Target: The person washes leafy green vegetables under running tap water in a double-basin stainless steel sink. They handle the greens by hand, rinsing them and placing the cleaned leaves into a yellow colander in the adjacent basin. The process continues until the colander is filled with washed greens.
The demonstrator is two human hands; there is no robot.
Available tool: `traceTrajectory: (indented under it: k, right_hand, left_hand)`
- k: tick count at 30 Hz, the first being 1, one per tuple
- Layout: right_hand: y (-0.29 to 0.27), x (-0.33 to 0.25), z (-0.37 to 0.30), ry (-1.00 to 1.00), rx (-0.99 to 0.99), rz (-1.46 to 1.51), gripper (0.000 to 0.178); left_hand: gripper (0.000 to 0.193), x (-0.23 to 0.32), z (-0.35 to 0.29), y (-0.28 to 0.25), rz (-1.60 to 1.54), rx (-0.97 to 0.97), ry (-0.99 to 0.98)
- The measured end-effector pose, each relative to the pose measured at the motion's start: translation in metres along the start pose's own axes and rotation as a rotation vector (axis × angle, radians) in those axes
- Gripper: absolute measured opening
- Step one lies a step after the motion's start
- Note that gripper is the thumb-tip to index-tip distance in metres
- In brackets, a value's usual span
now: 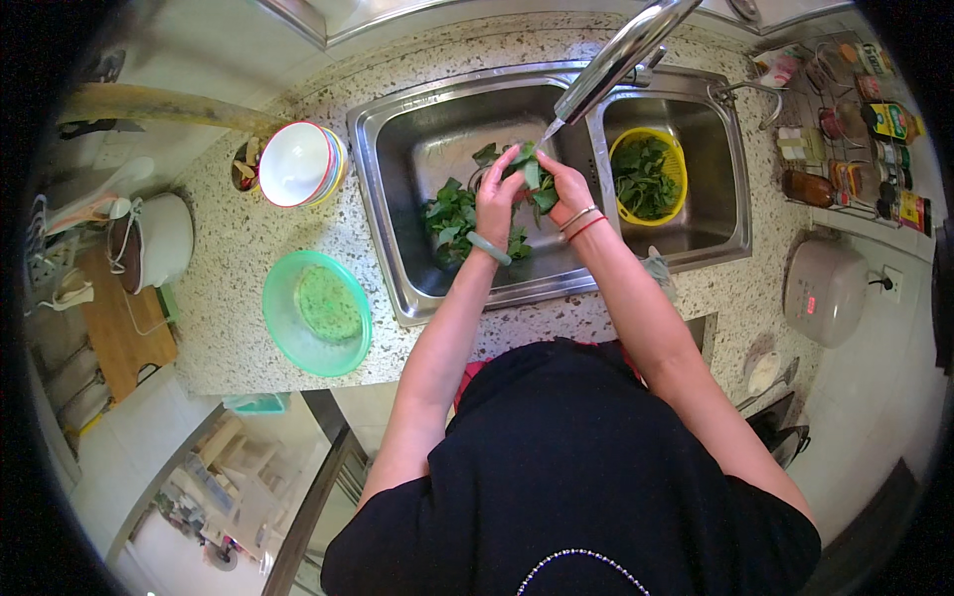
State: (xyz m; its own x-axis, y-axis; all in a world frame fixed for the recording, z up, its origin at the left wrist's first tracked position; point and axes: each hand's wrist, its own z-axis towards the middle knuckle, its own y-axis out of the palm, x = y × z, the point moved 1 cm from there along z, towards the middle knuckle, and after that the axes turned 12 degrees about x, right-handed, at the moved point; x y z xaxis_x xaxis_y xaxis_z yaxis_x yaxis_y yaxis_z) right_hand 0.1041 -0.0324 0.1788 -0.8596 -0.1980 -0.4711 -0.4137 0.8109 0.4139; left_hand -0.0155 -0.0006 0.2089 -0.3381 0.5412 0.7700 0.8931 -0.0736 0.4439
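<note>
Bare left hand (500, 187), bare right hand (568, 191) half-curled, holding dark-green leaves (534, 177) below curved silver metal tap (626, 60); rinsing, seemingly; next probably calls for round yellow plastic basket (682, 177), tap's right.

Speckled counter (227, 230), pale with dark spots, a shiny two-tub metal sink (383, 219) set into it — to the left a see-through green bowl (281, 313), a stack of bright-rimmed bowls (295, 164) farther back — to the right a rounded pale box (825, 288).

Near the tap (618, 70), left hand (496, 195) and right hand (569, 193) sit close together, fingers (497, 171) bent, forearms (453, 333) angled toward it.
</note>
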Motion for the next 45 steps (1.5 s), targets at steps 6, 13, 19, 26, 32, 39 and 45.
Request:
traceTrajectory:
  k: [6,13,19,26,32,39,45]
  right_hand:
    - [-0.003,-0.002,0.003,0.027,-0.073,-0.147,0.017]
    - [0.012,-0.008,-0.012,-0.175,0.099,-0.443,0.033]
    - [0.012,-0.004,-0.01,-0.374,0.042,-0.592,0.034]
    - [0.006,-0.003,-0.005,-0.402,0.062,-0.512,0.024]
    - [-0.003,-0.009,0.0,-0.386,0.189,-0.44,0.022]
    - [-0.007,-0.006,-0.01,-0.374,0.227,-0.362,0.019]
    - [-0.005,-0.003,-0.008,-0.347,0.258,-0.291,0.02]
  left_hand:
    - [0.038,0.002,0.013,-0.004,0.712,-0.051,0.65]
    - [0.023,-0.008,0.043,-0.011,0.47,0.301,0.16]
    - [0.042,-0.001,0.048,0.001,0.554,0.358,0.032]
    - [0.04,-0.006,0.046,0.013,0.326,0.31,-0.127]
    - [0.022,-0.022,0.037,0.006,-0.041,0.046,-0.234]
    - [0.017,-0.013,0.031,0.007,0.177,0.12,-0.241]
    - [0.018,-0.016,0.026,0.001,0.059,0.117,-0.224]
